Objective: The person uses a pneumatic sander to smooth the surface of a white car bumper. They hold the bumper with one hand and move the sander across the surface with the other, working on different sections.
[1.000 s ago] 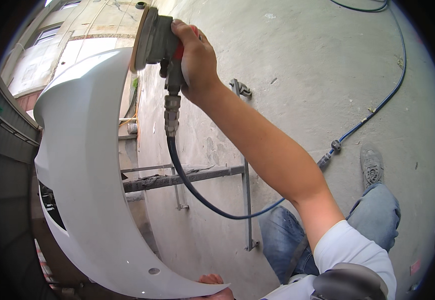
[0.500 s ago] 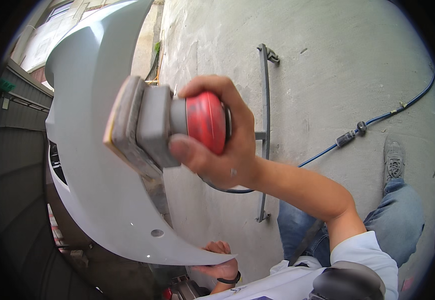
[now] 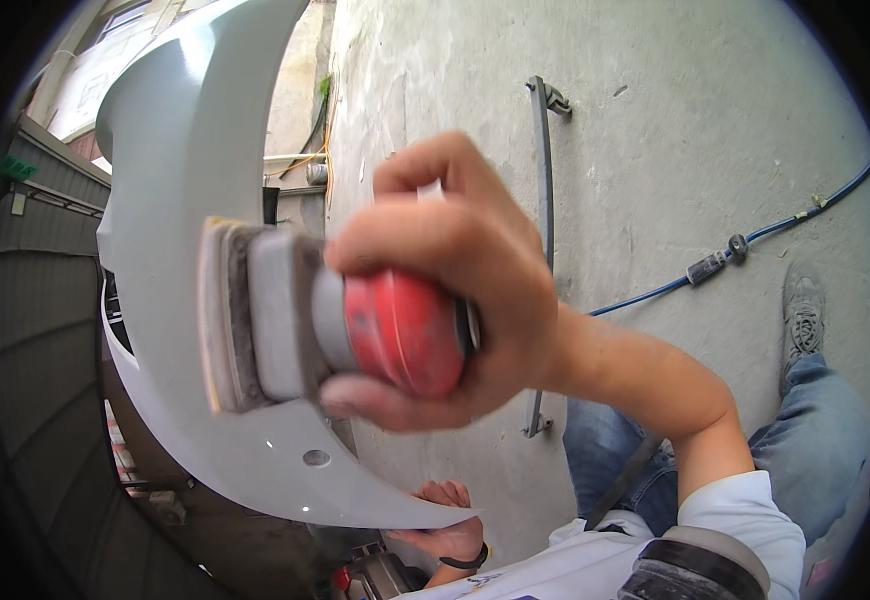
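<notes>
My right hand [image 3: 485, 270] is wrapped around the red body of a power sander [image 3: 400, 335], fingers over the top and thumb underneath. Its flat rectangular pad [image 3: 227, 315] faces the curved, pale grey car bumper [image 3: 170, 330] on the left. Motion blurs the sander, and I cannot tell whether the pad touches the panel. Low in the view, my left hand [image 3: 445, 530] grips the pointed near end of the bumper, thumb on one side and fingers on the other. A round hole [image 3: 316, 458] shows in the panel near that end.
A grey metal stand bar [image 3: 543, 180] with a caster lies beyond the sander. A blue air hose [image 3: 655, 292] with a dark coupling crosses the concrete floor [image 3: 675, 120] near my shoe [image 3: 803, 310]. Dark grey wall panels [image 3: 40, 330] rise at far left.
My right hand has brought the sander down toward me and slightly left, turning its pad more upright. The left hand still holds the bumper's end.
</notes>
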`<state>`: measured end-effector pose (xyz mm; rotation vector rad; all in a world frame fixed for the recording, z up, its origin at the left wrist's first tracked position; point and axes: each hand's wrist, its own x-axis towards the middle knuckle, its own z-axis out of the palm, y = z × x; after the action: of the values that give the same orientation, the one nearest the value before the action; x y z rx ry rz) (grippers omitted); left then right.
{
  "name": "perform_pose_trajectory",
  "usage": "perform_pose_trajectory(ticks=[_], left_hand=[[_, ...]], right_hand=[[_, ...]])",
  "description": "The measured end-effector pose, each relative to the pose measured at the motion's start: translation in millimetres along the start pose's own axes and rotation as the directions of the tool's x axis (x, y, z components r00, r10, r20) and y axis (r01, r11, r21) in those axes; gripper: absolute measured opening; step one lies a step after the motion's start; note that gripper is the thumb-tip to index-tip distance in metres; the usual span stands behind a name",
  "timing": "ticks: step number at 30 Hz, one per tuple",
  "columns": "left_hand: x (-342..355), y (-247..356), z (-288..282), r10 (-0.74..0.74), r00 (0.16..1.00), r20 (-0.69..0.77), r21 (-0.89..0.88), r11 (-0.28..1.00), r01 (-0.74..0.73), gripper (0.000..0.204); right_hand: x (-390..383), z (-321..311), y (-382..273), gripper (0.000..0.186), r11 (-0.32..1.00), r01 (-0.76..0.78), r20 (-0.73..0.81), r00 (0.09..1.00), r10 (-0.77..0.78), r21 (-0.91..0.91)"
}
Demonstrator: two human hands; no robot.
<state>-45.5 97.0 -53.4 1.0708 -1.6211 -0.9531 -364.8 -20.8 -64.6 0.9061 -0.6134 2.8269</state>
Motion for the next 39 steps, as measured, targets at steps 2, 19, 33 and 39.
perform_pose_trajectory(ticks=[2, 19, 33, 39], left_hand=[[-3.1, -0.6, -4.6, -0.035, 0.998, -0.046, 0.013, 0.999, 0.035, 0.066], [17.3, -23.1, 32.8, 0.322, 0.819, -0.474, 0.512, 0.858, -0.042, 0.079], [0.4, -11.5, -7.4, -0.074, 0.991, -0.113, 0.039, 0.996, 0.079, 0.071], [1.9, -3.0, -0.9, -0.031, 0.999, -0.027, 0.022, 0.999, 0.032, 0.071]], right_hand=[[31.7, -3.3, 19.5, 0.053, 0.989, 0.074, -0.064, 0.994, -0.083, -0.131], [-11.6, -3.7, -57.8, 0.026, 0.993, 0.093, 0.280, 0.958, -0.068, -0.077], [16.7, 3.0, 35.6, 0.051, 0.997, -0.067, -0.094, 0.993, 0.069, 0.029], [-1.3, 20.1, -0.6, 0.050, 0.982, -0.041, -0.193, 0.978, 0.077, 0.185]])
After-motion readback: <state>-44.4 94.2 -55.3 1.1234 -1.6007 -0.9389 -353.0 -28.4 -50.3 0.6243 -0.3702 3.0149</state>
